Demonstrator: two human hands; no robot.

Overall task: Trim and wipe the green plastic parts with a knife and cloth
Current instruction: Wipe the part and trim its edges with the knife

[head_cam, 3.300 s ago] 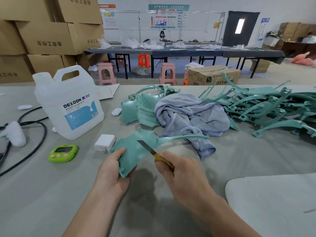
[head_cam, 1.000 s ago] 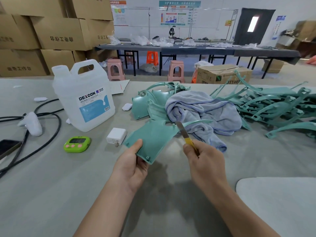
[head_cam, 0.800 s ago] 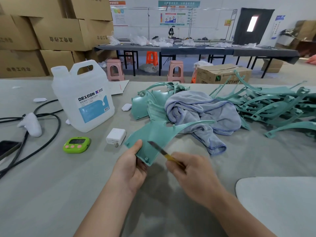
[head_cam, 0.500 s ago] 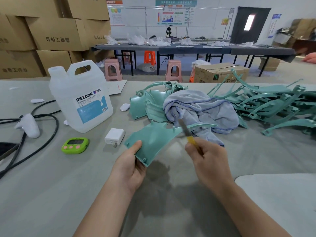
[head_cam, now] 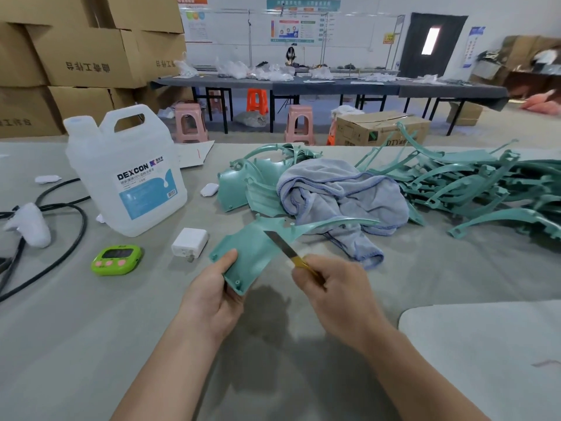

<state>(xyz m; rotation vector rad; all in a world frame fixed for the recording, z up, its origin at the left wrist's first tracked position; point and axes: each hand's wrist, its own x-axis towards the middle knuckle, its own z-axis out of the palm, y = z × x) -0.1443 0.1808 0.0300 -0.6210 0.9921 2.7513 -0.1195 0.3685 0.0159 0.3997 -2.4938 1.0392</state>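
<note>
My left hand (head_cam: 212, 294) grips the green plastic part (head_cam: 252, 253) above the bench (head_cam: 76, 329); my right hand (head_cam: 331, 290), just beside it, is closed around the knife (head_cam: 283, 247), blade against the part's edge.

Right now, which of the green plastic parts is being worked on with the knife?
The flat green part with a long curved arm, held up by the left hand. The knife in the right hand lies across it; the other parts lie untouched on the table.

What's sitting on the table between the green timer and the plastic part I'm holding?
In the head view, a white charger lies between the timer and the held part.
</note>
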